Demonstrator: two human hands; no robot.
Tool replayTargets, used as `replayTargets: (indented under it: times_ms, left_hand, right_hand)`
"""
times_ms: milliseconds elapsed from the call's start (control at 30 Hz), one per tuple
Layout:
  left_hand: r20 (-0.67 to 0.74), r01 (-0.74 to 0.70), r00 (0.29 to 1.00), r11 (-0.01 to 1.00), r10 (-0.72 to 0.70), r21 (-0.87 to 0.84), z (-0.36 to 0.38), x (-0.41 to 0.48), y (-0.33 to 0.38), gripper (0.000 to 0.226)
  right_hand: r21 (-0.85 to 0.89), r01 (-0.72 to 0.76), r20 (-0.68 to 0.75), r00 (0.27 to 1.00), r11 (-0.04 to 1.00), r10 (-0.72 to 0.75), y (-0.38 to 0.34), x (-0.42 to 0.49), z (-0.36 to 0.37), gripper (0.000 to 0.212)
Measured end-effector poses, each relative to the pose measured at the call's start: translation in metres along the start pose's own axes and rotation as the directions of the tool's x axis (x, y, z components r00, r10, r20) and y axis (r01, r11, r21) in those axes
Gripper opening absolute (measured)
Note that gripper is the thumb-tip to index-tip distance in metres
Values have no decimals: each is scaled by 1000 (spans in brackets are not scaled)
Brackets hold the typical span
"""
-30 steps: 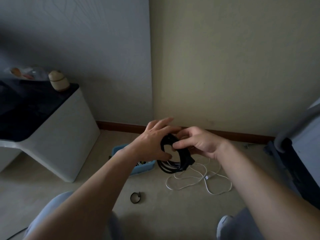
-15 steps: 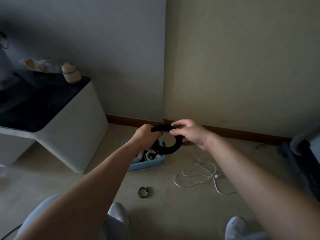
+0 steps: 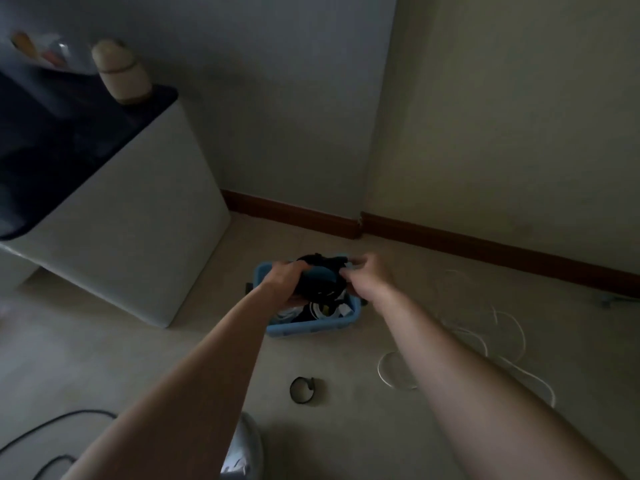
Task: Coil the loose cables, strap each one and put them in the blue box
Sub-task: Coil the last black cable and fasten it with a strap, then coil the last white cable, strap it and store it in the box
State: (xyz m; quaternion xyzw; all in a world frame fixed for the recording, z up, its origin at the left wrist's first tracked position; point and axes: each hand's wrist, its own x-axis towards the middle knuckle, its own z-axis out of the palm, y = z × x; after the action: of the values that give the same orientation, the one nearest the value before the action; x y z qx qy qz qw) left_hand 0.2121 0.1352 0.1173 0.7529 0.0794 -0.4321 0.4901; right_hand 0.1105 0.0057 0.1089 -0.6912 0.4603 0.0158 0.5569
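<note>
The blue box point(image 3: 311, 329) stands on the floor near the wall corner, with several bundled cables inside. Over its far half I hold a coiled black cable point(image 3: 320, 263). My left hand point(image 3: 285, 280) grips the coil's left side and my right hand point(image 3: 367, 275) pinches its right side. A loose white cable point(image 3: 485, 336) sprawls on the floor to the right of the box. A small black strap loop point(image 3: 302, 390) lies on the floor in front of the box.
A white cabinet point(image 3: 138, 237) with a dark top stands at the left, with a beige jar point(image 3: 119, 72) on it. Another black cable point(image 3: 52, 424) trails across the floor at the bottom left. A brown skirting board point(image 3: 485, 247) runs along the walls.
Both hands have carried the coiled black cable forward and down, from in front of me to just over the blue box. My view has tilted down toward the box.
</note>
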Motion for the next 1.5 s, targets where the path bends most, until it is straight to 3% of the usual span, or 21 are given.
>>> replayTargets:
  times_ms: [133, 300, 400, 500, 667, 767, 867, 1000, 1133, 1300, 1500]
  left_hand:
    - [-28, -12, 1000, 1000, 13, 24, 5, 55, -16, 10]
    - [-166, -81, 979, 969, 122, 235, 12, 115, -40, 29]
    - [-204, -113, 959, 926, 197, 361, 25, 111, -34, 29]
    - [-239, -50, 942, 802, 236, 595, 35, 108, -38, 24]
    - [-219, 26, 909, 476, 354, 879, 39, 93, -43, 31]
    - [-177, -7, 897, 413, 405, 911, 42, 77, -36, 35]
    - [-77, -151, 852, 383, 518, 911, 57, 50, -27, 34]
    - [104, -353, 804, 329, 585, 876, 94, 11, -21, 22]
    - [254, -448, 817, 293, 518, 845, 146, -21, -30, 28]
    - [403, -505, 844, 272, 355, 819, 203, -28, -63, 31]
    - [441, -497, 867, 340, 232, 799, 261, -10, -105, 26]
  right_hand:
    - [17, -66, -24, 998, 998, 66, 19, 44, 23, 21]
    - [-119, -56, -63, 997, 991, 49, 32, 73, 43, 21]
    - [-176, -3, -54, 999, 984, -6, 37, 78, 50, 23]
    - [-239, 8, 4, 1000, 971, -7, 42, 76, 50, 42]
    - [-297, 104, 108, 991, 949, -75, 51, 65, 38, 43]
    - [-257, 121, 51, 992, 959, -111, 55, 55, 22, 35]
    - [-242, 127, 6, 992, 962, -129, 63, 43, -5, 22]
    - [-226, 72, -132, 986, 971, -104, 96, 23, -51, 23]
    - [-177, -43, -307, 952, 983, -14, 162, -3, -107, 18]
    - [-217, -295, -319, 922, 931, 218, 256, -12, -162, 20]
    - [-271, -341, -328, 912, 900, 247, 323, -4, -187, 37]
